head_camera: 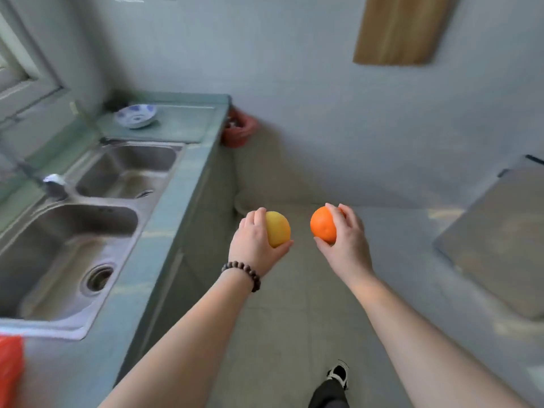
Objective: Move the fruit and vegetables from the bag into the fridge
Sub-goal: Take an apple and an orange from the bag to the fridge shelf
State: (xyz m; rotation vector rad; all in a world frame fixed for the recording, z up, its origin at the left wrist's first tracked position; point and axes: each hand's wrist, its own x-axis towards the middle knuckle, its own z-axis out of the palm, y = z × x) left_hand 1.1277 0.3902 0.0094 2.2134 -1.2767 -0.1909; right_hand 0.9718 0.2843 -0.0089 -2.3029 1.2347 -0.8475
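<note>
two fruits (278, 228) in both hands (253, 245)

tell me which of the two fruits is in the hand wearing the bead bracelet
The yellow fruit. The left hand, with the dark bead bracelet on its wrist, grips it; the orange fruit is held by the bare-wristed right hand.
</note>
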